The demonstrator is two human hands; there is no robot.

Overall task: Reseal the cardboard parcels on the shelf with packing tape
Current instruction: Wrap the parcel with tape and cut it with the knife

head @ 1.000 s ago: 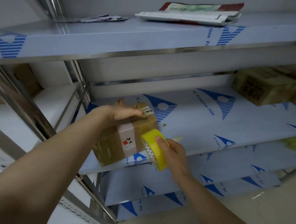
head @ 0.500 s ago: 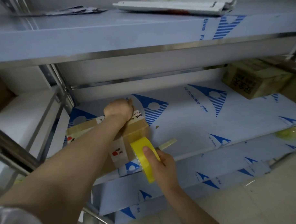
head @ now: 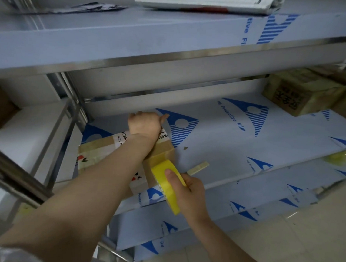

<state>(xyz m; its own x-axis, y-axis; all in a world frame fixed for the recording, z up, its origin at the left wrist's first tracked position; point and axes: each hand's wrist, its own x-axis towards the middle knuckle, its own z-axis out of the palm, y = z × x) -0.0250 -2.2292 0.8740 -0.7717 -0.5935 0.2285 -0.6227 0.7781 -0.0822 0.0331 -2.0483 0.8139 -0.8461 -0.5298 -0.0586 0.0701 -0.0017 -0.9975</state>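
- Shifted the left hand [head: 144, 124] since a second ago: off the middle of the lid and out to the far end of the parcel [head: 161, 151].
- Bends the fingers down over that far edge, with the tips hidden behind the knuckles and the thumb poking out to the right. Reads as a clamp, not a flat press, probably to pin the box against the pull of the tape.
- Keeps the right hand [head: 188, 191] wrapped round the yellow tape roll [head: 166, 182], with the thumb laid on its outer face and the other fingers curled in behind it.
- Has brought the roll hard up against the parcel's near right corner, from just beside the side face a second ago. Seems to lay a pale band of tape from the roll onto the cardboard there, though too soft in the picture to be sure.
- Leaves the parcel at the front left of the middle shelf [head: 247, 148], with its near end past the front lip, much as before.
- Puts the seal on this box under way but not finished: no cut made yet. Probably calls next for drawing the tape over the lid toward the left hand.
- Leaves untouched a loose strip [head: 198, 167] just right of the roll, and a second parcel [head: 302, 95] at the right back of the same shelf, well apart and apparently still waiting.
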